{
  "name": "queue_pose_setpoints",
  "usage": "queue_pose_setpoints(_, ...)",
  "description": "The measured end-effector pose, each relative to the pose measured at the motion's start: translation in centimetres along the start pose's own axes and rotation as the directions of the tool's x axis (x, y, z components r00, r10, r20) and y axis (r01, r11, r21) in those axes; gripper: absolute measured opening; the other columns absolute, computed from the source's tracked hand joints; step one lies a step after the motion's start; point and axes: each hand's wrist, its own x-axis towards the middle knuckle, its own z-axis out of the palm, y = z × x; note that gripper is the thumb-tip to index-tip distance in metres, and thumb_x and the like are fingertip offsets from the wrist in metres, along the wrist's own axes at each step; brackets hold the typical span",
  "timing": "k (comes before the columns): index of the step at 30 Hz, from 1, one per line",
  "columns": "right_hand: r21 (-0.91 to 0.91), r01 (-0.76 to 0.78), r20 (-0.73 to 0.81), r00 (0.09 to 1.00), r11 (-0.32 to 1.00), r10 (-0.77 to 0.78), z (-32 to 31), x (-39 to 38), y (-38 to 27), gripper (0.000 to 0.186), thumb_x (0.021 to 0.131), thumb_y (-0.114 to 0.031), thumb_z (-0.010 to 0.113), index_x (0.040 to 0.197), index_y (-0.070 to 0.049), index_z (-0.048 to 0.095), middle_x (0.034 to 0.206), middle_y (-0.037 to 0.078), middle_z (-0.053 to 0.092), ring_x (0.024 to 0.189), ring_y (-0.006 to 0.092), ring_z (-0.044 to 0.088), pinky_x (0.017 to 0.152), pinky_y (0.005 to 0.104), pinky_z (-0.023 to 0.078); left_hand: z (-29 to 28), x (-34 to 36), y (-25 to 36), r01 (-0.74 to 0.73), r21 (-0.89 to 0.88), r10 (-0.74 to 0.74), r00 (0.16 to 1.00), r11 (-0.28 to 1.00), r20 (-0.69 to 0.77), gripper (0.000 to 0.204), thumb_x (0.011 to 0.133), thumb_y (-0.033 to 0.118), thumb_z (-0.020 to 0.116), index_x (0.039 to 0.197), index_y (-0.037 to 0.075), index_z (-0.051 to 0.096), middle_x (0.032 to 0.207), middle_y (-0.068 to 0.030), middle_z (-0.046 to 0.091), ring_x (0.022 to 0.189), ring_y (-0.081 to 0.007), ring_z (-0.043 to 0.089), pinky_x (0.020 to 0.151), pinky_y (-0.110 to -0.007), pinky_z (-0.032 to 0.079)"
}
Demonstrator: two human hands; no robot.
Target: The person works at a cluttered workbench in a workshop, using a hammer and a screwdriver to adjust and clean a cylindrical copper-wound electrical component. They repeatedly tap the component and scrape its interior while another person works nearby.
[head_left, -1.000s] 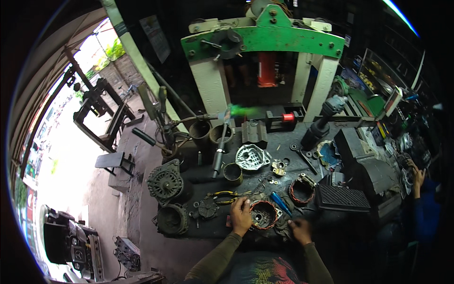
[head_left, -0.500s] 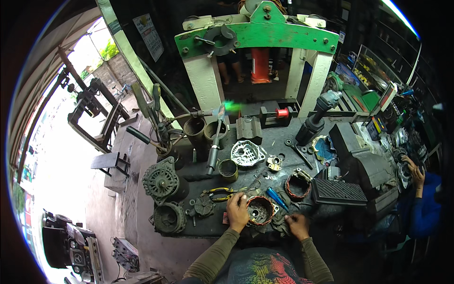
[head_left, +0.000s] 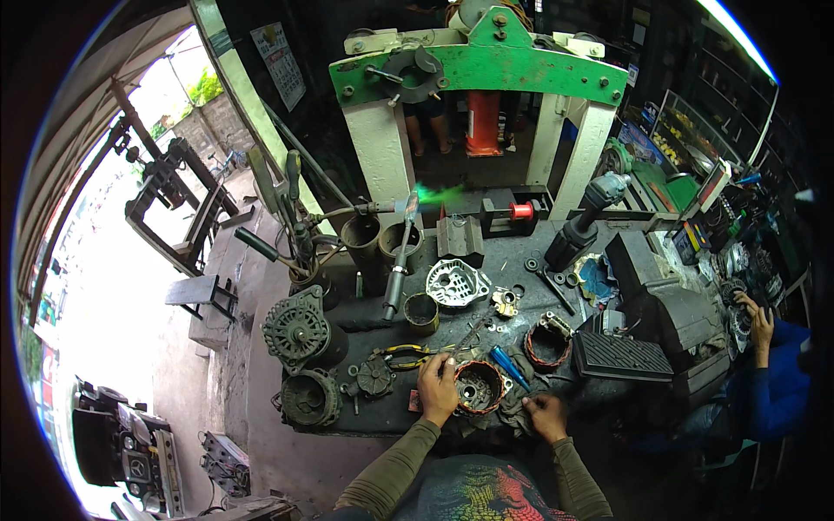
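Observation:
On the near edge of the workbench sits an alternator housing (head_left: pixel 469 406) with a ring of copper windings around its dark inside. My left hand (head_left: pixel 437 391) is closed against its left rim, fingers bent and thumb at the upper side. To its right, my right hand (head_left: pixel 547 418) has its fingertips pinched at the edge of a crumpled grey rag (head_left: pixel 512 415). A blue-handled tool (head_left: pixel 509 368) lies just behind, beside a second copper-wound ring (head_left: pixel 548 342). Yellow-handled pliers (head_left: pixel 405 354) rest beyond my left hand.
Alternator parts (head_left: pixel 297 330) stand at the bench's left. A soldering iron (head_left: pixel 398 282) lies across metal cups near a green torch flame (head_left: pixel 439 198). A black ribbed tray (head_left: pixel 624 354) and an impact wrench (head_left: pixel 584 224) are at right. A co-worker's hand (head_left: pixel 761 328) handles parts at far right.
Both my hands stay almost in place at the housing and the rag. The view has shifted slightly. The co-worker's hand at far right has moved a little.

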Motion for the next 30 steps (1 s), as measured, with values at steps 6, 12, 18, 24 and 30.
queue_pose_setpoints(6,-0.369,0.338,0.145,0.941,0.866,-0.305,-2.6,-3.5,-8.0,0.026,0.091,-0.028,0.079,0.101,-0.004,0.078,0.078,0.015,0.074,0.072,0.0300,0.074,0.067,0.0405,0.054,-0.1,0.0,-0.2,-0.017,0.021,0.017,1.000,1.000,0.017,0.020,0.102,0.017,0.064,0.108,-0.001,0.070,0.102,-0.0160,0.070,0.100,-0.0362,0.063,0.090,-0.046,0.049)
queue_pose_setpoints(12,0.237,0.783,0.093,0.571,0.575,-0.816,-5.6,-2.8,-28.1,0.015,0.090,-0.008,0.076,0.103,-0.002,0.074,0.098,0.017,0.074,0.087,0.0372,0.072,0.075,0.0421,0.056,0.3,0.1,-0.8,-0.056,0.022,0.056,0.998,0.998,0.008,0.017,0.099,0.015,0.065,0.108,0.002,0.071,0.107,-0.0158,0.072,0.103,-0.0385,0.063,0.093,-0.047,0.048)
queue_pose_setpoints(18,-0.021,0.972,-0.099,0.229,0.233,-0.968,1.8,8.5,-46.8,0.011,0.092,-0.017,0.073,0.097,-0.007,0.075,0.092,0.013,0.068,0.090,0.0363,0.068,0.076,0.0457,0.054,0.3,0.3,-0.2,-0.154,0.097,0.158,0.987,0.983,-0.038,0.017,0.099,0.018,0.063,0.105,0.004,0.072,0.101,-0.0174,0.069,0.097,-0.0418,0.062,0.089,-0.052,0.048)
queue_pose_setpoints(24,-0.383,0.918,0.248,0.209,0.103,-0.946,11.3,18.7,-55.2,0.023,0.087,-0.029,0.078,0.103,-0.012,0.079,0.108,0.008,0.071,0.109,0.0300,0.067,0.091,0.0457,0.054,0.1,0.4,0.2,-0.171,0.102,0.176,0.984,0.980,-0.041,0.016,0.099,0.019,0.064,0.106,0.007,0.073,0.100,-0.0132,0.069,0.095,-0.0387,0.063,0.085,-0.051,0.047)
queue_pose_setpoints(30,-0.465,0.883,0.461,0.300,0.061,-0.835,16.8,21.8,-57.9,0.042,0.084,-0.042,0.081,0.120,-0.020,0.079,0.124,0.006,0.067,0.125,0.0251,0.060,0.105,0.0434,0.047,0.4,0.7,-0.2,-0.175,0.097,0.178,0.984,0.980,-0.022,0.017,0.098,0.020,0.065,0.108,0.010,0.074,0.099,-0.0091,0.070,0.096,-0.0349,0.064,0.088,-0.050,0.047)
